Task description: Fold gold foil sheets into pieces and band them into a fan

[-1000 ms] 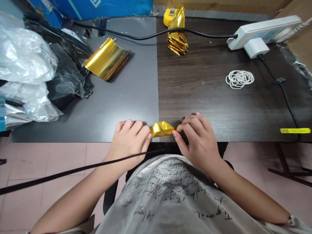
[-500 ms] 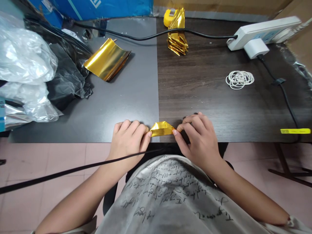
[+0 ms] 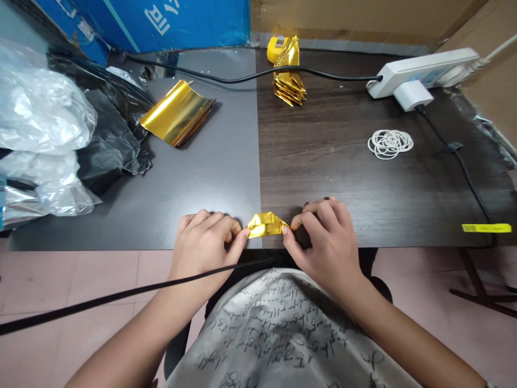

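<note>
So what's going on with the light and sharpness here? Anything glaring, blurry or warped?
Head view: the folded gold foil between the left hand and right hand and the gold foil sheet show bright glare, as does the clear plastic bag; head view: focus looks fairly sharp throughout; head view: the wide lens seems to stretch the left forearm.

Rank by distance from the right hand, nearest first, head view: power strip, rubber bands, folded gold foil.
From the right hand:
1. folded gold foil: pinched in the fingertips, left of the hand, at the table's front edge.
2. rubber bands: ahead and to the right, on the dark wood.
3. power strip: farther ahead and right, near the table's back edge.
</note>
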{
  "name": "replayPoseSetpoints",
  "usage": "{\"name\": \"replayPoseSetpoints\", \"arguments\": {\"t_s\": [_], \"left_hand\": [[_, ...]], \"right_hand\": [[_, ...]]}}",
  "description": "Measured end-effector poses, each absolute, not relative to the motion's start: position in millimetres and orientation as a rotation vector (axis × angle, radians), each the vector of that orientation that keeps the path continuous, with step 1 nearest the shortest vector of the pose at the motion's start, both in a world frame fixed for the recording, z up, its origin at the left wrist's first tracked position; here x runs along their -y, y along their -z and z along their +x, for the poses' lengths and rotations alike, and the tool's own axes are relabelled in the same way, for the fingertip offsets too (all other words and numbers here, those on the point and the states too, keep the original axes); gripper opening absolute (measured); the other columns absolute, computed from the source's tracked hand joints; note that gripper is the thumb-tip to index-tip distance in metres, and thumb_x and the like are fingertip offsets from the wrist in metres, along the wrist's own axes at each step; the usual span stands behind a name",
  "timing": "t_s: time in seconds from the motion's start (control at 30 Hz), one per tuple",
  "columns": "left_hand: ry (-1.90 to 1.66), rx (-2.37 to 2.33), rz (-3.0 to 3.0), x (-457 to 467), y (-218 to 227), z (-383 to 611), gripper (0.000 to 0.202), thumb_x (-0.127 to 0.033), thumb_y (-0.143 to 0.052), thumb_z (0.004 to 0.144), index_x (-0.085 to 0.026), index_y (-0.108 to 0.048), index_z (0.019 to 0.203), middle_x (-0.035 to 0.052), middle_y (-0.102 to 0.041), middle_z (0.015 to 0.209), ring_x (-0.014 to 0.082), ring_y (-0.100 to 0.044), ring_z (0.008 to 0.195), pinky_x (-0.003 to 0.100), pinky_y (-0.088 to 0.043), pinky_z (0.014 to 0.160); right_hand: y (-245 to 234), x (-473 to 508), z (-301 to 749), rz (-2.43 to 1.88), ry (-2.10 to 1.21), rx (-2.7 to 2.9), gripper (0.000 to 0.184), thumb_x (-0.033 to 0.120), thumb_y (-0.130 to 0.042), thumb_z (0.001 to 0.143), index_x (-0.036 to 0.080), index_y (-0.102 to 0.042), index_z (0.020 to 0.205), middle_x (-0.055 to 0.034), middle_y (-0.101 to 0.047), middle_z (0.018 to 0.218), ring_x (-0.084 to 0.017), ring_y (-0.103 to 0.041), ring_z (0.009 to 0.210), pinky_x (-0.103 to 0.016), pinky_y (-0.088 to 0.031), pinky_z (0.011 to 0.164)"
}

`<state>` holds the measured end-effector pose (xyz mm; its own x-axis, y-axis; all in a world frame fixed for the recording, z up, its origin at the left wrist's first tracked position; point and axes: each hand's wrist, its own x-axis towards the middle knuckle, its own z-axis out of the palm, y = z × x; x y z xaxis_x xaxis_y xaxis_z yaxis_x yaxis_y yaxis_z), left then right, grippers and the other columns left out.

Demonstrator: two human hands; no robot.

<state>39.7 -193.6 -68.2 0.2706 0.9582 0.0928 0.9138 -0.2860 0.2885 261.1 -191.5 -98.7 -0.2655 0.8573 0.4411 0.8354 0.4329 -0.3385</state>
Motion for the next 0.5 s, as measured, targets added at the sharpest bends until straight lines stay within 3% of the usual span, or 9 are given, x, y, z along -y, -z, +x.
{"name": "replayPoseSetpoints", "arguments": {"t_s": [0.27, 0.5], "left_hand": [[-0.431, -1.828, 2.295, 199.1, 71.1, 43.4, 0.021, -0.032, -0.065, 0.091, -0.022, -0.058, 0.074, -0.0021, -0.057, 0.065, 0.0202, -0.048, 0.070, 0.038, -0.030, 0.074], [-0.621, -1.824, 2.341, 205.5, 77.8, 48.5, 0.009, -0.026, -0.063, 0.096, -0.025, -0.067, 0.088, 0.0001, -0.064, 0.079, 0.0192, -0.052, 0.076, 0.037, -0.034, 0.076]], "right_hand": [[102.1, 193.5, 255.9, -1.507, 0.011, 2.044, 0.014, 0.024, -0.065, 0.085, 0.022, -0.052, 0.079, -0.0053, -0.057, 0.086, -0.024, -0.055, 0.090, -0.052, -0.045, 0.102], [104.7, 196.2, 257.2, -1.468, 0.002, 2.058, 0.009, 0.018, -0.063, 0.089, 0.021, -0.056, 0.083, -0.0060, -0.063, 0.087, -0.026, -0.058, 0.100, -0.055, -0.045, 0.105]]}}
